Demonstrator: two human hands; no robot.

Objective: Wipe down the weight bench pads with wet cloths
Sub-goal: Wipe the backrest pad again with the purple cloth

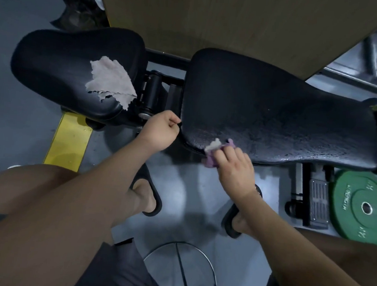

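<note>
Wiping pad (270, 116) edge, I judge. Right hand (236, 168) fingers grip cloth (211, 158); left hand (160, 130) fingers curled on pad corner. Next: sweep cloth beyond fingers, pressing flat.

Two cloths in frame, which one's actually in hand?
The purple cloth, gripped by the right hand at the backrest pad's near edge. The grey cloth lies loose on the seat pad.

Black back pad (271, 107) wet, glistening; purple cloth (211, 160) bunched at its near edge. Grey cloth (110, 81) spread on seat pad (52, 67).
</note>
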